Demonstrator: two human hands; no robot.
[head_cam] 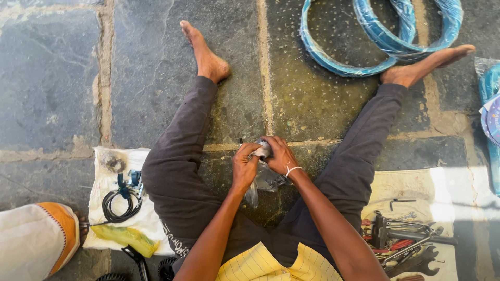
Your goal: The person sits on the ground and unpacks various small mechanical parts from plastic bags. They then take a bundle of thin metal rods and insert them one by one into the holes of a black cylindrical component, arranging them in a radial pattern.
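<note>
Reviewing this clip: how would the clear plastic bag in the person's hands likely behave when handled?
The clear plastic bag looks thin and crumpled, so probably floppy and light. It sags below the left hand and right hand, so likely shapeless unless supported. Its glossy film may be slippery.

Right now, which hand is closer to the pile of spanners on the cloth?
Right. The right hand is on the clear plastic bag, on the side toward the pile of spanners; the left hand holds the bag's far side.
</note>
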